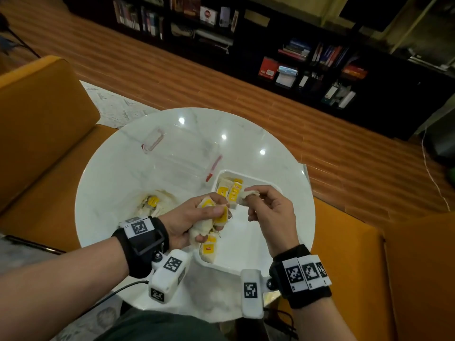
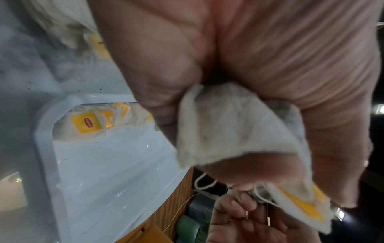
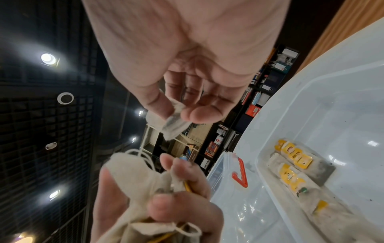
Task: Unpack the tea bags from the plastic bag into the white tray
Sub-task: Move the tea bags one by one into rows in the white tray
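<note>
My left hand [image 1: 213, 217] grips a bunch of beige tea bags [image 1: 206, 217] with yellow tags, held above the near left part of the white tray [image 1: 278, 190]. My right hand [image 1: 251, 196] pinches one tea bag [image 1: 250, 193] between thumb and fingers, just right of the bunch; in the right wrist view this pinched tea bag [image 3: 171, 123] hangs above the bunch [image 3: 133, 177]. A row of tea bags [image 1: 231, 190] lies in the tray's far left corner, and another tea bag [image 1: 209, 247] near its front left. The crumpled plastic bag [image 1: 157, 201] lies left of the tray, tea bags still inside.
A clear plastic container [image 1: 182, 153] with red clips stands behind the bag on the round white marble table [image 1: 110, 183]. Orange seats [image 1: 41, 124] surround the table. A dark bookshelf [image 1: 307, 62] runs along the far wall across a wooden floor.
</note>
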`<state>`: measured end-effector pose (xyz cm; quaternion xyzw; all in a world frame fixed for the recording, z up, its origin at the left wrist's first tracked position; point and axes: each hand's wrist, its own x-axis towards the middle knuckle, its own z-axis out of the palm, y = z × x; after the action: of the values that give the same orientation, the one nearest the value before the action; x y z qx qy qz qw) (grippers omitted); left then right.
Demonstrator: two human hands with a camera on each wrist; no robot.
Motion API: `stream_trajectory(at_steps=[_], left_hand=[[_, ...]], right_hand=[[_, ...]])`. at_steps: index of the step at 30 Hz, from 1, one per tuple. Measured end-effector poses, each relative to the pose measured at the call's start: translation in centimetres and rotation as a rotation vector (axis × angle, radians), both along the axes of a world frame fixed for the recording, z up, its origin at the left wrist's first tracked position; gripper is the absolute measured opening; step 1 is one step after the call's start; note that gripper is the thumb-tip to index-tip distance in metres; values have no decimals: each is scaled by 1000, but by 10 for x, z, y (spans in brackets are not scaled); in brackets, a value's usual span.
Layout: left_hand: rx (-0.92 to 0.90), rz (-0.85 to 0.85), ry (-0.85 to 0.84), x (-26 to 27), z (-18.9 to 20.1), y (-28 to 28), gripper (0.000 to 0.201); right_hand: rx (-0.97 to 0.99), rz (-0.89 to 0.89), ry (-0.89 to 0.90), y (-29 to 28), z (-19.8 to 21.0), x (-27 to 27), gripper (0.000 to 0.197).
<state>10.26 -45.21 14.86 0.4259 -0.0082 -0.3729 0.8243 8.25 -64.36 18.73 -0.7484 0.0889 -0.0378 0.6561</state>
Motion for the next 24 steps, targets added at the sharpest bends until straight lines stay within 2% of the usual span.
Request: stream_trajectory(at_steps=[4,7,11,15,24], left_hand=[[58,46,42,-3,2,-1,25],[85,72,109,-3,6,-6,24],[103,136,97,0,7,-13,21],[113,192,135,7,7,-19,9],[106,234,148,13,4,-28,13]], right_hand=[[73,-12,-15,-5,1,0,12],[88,-14,-44,-9,5,0,12],[92,-36,-96,-14,12,2,11],[95,-79,-156,-21,16,0,9],[73,-10,-226,-32,22,-7,14]])
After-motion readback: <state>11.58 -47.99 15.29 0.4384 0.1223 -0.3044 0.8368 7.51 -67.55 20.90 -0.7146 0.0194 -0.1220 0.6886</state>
